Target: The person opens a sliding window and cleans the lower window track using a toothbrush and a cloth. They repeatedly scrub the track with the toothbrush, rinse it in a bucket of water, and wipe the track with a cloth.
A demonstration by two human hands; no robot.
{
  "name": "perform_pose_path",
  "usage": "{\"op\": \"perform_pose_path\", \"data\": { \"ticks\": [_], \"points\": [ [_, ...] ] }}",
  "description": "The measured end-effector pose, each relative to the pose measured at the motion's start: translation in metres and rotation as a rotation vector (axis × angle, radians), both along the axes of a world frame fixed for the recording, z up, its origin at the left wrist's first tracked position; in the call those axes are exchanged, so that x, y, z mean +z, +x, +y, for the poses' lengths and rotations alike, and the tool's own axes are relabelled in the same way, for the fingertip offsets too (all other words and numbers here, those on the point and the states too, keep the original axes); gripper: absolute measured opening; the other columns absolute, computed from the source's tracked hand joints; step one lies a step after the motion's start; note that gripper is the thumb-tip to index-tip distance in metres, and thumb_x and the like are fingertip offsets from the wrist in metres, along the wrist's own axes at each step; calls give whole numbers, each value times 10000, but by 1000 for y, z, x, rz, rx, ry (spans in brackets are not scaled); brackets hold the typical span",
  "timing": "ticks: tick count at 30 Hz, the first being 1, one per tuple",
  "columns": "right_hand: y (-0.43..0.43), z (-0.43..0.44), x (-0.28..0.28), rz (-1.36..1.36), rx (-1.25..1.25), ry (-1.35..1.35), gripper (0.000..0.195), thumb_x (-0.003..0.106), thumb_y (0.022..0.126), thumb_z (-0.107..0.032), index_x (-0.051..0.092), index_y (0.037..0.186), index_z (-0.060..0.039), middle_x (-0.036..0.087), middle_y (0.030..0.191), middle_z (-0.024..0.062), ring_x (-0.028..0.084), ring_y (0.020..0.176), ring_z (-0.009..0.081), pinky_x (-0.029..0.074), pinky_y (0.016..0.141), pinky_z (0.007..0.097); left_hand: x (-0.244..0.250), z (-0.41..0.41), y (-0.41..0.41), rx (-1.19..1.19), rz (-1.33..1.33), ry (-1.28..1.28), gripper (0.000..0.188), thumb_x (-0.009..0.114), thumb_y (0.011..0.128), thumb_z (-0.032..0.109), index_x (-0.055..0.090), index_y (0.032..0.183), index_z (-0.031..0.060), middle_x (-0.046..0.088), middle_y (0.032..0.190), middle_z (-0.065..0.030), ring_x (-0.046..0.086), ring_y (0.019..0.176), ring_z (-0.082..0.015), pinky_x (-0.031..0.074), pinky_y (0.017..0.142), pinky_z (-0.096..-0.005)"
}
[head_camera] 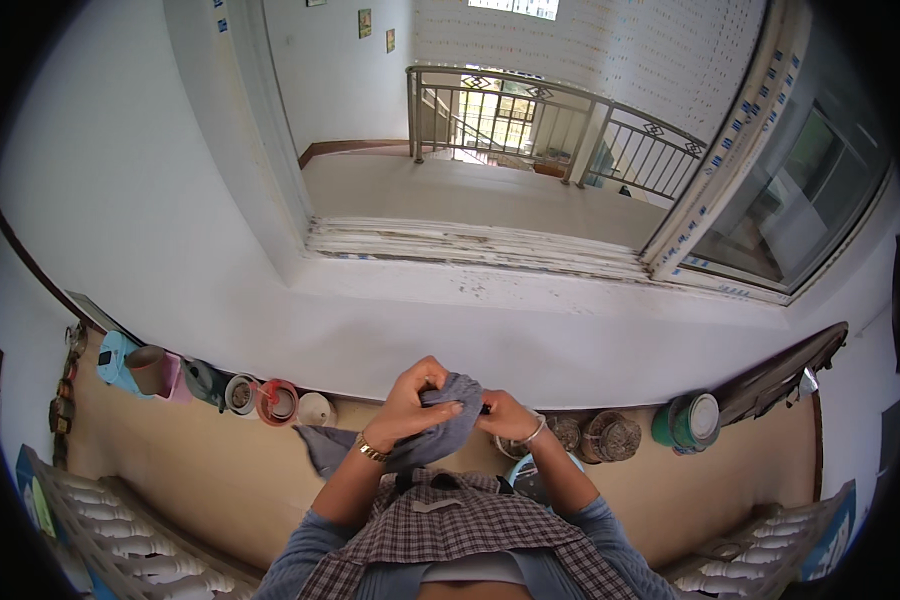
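A grey cloth [450, 435] is bunched in front of my chest, with one end hanging out to the left. My left hand [409, 405], with a gold-coloured watch at the wrist, grips its upper part between thumb and fingers. My right hand [508, 416], wearing a silver bangle, is closed at the cloth's right side. At its fingertips a small dark object [486, 409] shows, mostly covered by the cloth and fingers, so its kind cannot be told. Below the hands is my checked apron [450, 525].
Ahead is a white window sill [450, 277] with a worn sliding track and a glass pane [787, 195] at right. Along the wall's foot stand a red pot [279, 401], a light-blue bin [116, 360], a green bucket [679, 424] and dried bundles [611, 436]. White balusters [120, 517] flank me.
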State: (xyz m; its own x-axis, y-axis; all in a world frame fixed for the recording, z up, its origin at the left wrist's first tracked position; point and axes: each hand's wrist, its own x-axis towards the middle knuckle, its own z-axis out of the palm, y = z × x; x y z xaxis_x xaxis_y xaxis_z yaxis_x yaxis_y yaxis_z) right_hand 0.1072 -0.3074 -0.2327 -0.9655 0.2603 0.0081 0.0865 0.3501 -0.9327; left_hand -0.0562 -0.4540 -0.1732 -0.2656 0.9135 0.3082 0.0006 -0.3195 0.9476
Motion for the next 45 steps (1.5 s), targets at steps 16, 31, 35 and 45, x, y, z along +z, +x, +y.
{"op": "perform_pose_path", "data": {
  "ticks": [16, 31, 35, 45],
  "points": [
    [-44, -42, 95, 433, -664, 711, 357, 589, 681, 46, 632, 1014, -75, 606, 928, 145, 583, 797, 339, 492, 666, 410, -25, -25, -88, 268, 889, -18, 376, 741, 705, 173, 519, 985, 55, 616, 1079, -115, 574, 936, -330, 481, 845, -385],
    [26, 77, 21, 554, -1236, -286, 223, 569, 967, -242, 538, 1035, -32, 468, 663, -27, 441, 541, 78, 403, 505, 221, 3, 98, -11, -260, 331, -277, 309, 625, 910, 233, 580, 1084, -18, 579, 811, -108, 536, 712, -179, 442, 640, -313],
    [63, 85, 3, 498, -1308, -679, 224, 502, 972, -297, 535, 896, -88, 433, 624, -35, 359, 430, 68, 278, 377, 253, 12, 143, 27, -438, 442, -211, 295, 599, 930, 266, 588, 1043, -7, 523, 757, -129, 503, 671, -175, 414, 600, -325],
    [174, 204, 50, 261, -1492, 705, 301, 514, 822, 40, 564, 1118, 54, 617, 1114, 216, 596, 1038, 357, 477, 882, 395, 22, 278, 133, -434, 434, -194, 417, 556, 950, 356, 510, 1113, -25, 601, 871, -204, 589, 762, -312, 446, 684, -414]
  ]
}}
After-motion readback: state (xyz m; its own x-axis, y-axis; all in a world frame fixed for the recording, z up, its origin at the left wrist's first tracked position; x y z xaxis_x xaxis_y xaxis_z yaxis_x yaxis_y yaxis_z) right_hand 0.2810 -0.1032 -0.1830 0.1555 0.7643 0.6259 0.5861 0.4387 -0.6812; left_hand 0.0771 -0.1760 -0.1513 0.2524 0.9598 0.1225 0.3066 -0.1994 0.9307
